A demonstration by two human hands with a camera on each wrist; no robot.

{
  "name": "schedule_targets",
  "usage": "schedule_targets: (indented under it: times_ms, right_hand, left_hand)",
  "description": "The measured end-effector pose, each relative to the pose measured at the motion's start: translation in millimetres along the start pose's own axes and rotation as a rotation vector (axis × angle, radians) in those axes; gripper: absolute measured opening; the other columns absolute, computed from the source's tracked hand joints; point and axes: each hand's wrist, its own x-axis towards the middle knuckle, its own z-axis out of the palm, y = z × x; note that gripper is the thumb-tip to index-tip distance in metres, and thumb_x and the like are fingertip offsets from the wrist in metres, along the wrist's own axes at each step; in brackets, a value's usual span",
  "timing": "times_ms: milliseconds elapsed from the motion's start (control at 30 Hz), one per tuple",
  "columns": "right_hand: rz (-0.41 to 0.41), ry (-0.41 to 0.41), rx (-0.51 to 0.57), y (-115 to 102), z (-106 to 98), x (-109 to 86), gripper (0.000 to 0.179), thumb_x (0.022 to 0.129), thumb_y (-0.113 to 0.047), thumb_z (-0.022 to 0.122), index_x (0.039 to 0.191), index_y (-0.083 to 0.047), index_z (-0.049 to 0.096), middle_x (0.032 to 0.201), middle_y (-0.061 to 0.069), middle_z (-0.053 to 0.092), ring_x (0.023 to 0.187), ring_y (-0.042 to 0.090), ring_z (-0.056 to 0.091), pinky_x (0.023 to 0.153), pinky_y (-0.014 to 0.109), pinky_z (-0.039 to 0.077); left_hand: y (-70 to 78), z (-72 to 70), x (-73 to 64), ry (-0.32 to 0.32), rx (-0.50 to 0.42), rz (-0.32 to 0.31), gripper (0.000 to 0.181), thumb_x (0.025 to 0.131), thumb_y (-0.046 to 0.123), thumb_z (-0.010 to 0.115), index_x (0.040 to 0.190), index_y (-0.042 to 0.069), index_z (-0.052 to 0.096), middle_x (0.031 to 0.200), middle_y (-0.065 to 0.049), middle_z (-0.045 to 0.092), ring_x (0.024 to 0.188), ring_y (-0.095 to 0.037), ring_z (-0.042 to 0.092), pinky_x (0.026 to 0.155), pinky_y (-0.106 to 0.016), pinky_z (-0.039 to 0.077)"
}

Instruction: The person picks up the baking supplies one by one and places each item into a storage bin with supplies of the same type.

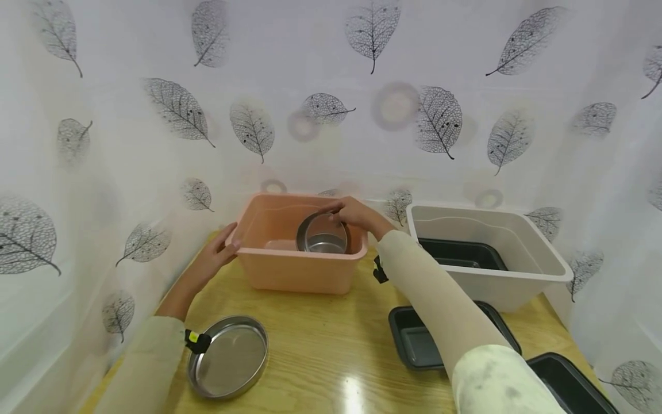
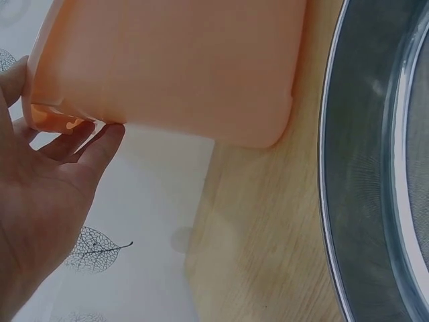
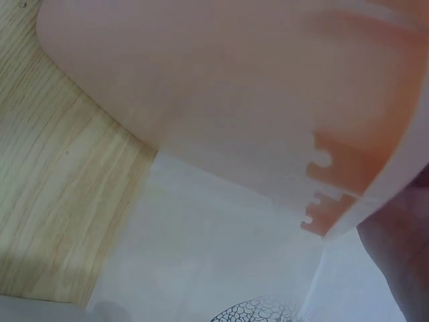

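Note:
My left hand (image 1: 216, 255) grips the left rim of a peach plastic bin (image 1: 295, 276). In the left wrist view, its thumb lies over the rim and its fingers (image 2: 100, 151) curl under the lip. My right hand (image 1: 357, 214) reaches over the bin's right end and pinches the upper edge of a round metal sieve (image 1: 301, 233). This sieve stands tilted inside the bin, its lower edge hidden by the front wall. Only a dark part of the right hand (image 3: 405, 245) shows in the right wrist view, beside the bin's rim.
Another round metal sieve (image 1: 233, 359) lies on the wooden table (image 1: 310, 356), close to my left wrist. At right stands a pale grey bin (image 1: 538, 244) with a dark loaf pan (image 1: 465, 253) inside. Two dark pans (image 1: 419, 339) lie before it, partly under my right arm. A leaf-print curtain surrounds the table.

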Motion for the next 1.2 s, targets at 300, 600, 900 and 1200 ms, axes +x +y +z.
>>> schedule_targets:
  times_ms: [300,600,900,1200]
  right_hand:
    - [-0.039,-0.039,-0.084,3.7,-2.4,-1.0,0.042,0.102,-0.010,0.057,0.144,-0.010,0.058,0.147,0.011,0.056,0.117,0.031,0.063,0.093,0.043,0.057]
    - [-0.029,-0.022,-0.173,4.1,1.0,2.3,0.042,0.102,-0.011,0.059,0.144,-0.009,0.057,0.145,0.008,0.058,0.134,0.027,0.055,0.108,0.042,0.051]
    - [0.004,0.041,-0.159,2.1,7.7,-3.0,0.044,0.101,-0.005,0.055,0.145,-0.008,0.056,0.146,0.011,0.057,0.127,0.031,0.059,0.098,0.042,0.056]
    - [-0.033,0.132,-0.148,2.4,-0.9,-14.5,0.044,0.101,-0.021,0.062,0.145,-0.016,0.057,0.147,0.009,0.056,0.134,0.031,0.053,0.109,0.049,0.048]
  left_hand:
    - [0.8,2.2,1.4,0.019,-0.010,-0.001,0.067,0.109,0.027,0.046,0.163,0.012,0.010,0.166,-0.026,0.013,0.141,-0.046,0.037,0.099,-0.010,0.044]
    - [3.2,2.4,-0.9,0.023,-0.022,0.005,0.067,0.109,0.026,0.046,0.163,0.011,0.011,0.165,-0.027,0.012,0.140,-0.048,0.036,0.102,-0.014,0.045]
    - [-0.7,3.5,-0.4,0.028,-0.015,-0.008,0.068,0.109,0.029,0.047,0.163,0.009,0.011,0.165,-0.029,0.012,0.139,-0.044,0.039,0.109,-0.033,0.043]
    - [-1.1,4.7,-1.7,0.036,-0.051,0.022,0.071,0.108,0.032,0.049,0.163,0.007,0.011,0.162,-0.034,0.012,0.139,-0.051,0.036,0.102,-0.019,0.048]
